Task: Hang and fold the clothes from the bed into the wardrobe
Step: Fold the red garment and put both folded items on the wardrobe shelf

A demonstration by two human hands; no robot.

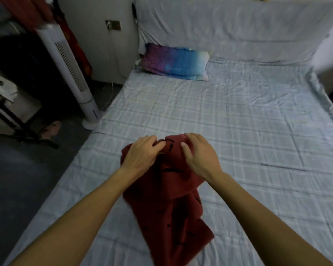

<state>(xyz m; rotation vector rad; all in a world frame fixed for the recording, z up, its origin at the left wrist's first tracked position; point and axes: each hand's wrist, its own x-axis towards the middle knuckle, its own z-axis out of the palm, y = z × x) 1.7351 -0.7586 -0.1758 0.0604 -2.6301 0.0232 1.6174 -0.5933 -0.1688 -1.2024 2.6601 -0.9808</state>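
A dark red garment [171,206] with small black marks lies crumpled lengthwise on the bed [248,131], near its front edge. My left hand [140,153] grips the garment's upper left part, fingers curled into the cloth. My right hand [198,154] rests on the upper right part, fingers bent over a fold and thumb pressing on the fabric. Both hands hold the top end, close together. The wardrobe area [13,35] with hanging clothes is at the far left, dark and partly blurred.
The bed has a pale blue checked sheet. A blue and purple pillow [175,63] lies at its head. A white tower fan [71,73] stands left of the bed. A black rack [17,123] and a slipper [51,129] are on the dark floor at left.
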